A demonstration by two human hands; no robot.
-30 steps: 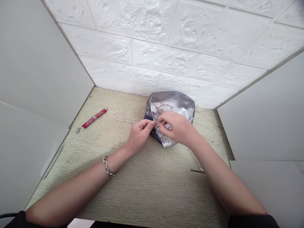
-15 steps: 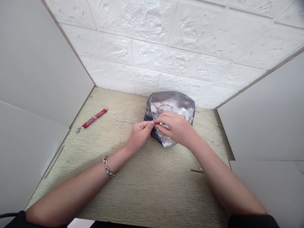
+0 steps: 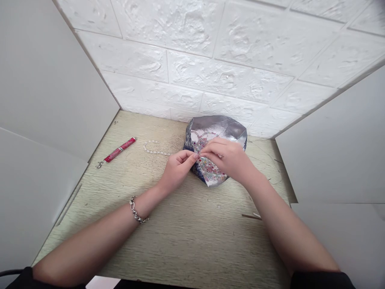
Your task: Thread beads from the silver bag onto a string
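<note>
A silver-lined pouch (image 3: 221, 122) with a dark blue outer side lies open against the wall, many small multicoloured beads (image 3: 212, 171) inside. Over its left edge, my left hand (image 3: 178, 169) pinches thumb against forefinger. From that hand a string of clear beads (image 3: 155, 152) trails left across the table in a curve. My right hand (image 3: 229, 159) hovers above the beads, its fingertips pinched close to the left ones. Whatever is between the right fingertips is too small to make out.
To the left lies a slim red stick-like object (image 3: 119, 150) with a metal clasp. Near my right forearm is a thin brown strip (image 3: 251, 217). A white brick-patterned wall (image 3: 192, 68) stands behind, with white panels (image 3: 337, 144) at both sides.
My right hand has moved slightly right, opening a small gap from the left fingertips and showing more of the beads. My left hand has barely moved.
</note>
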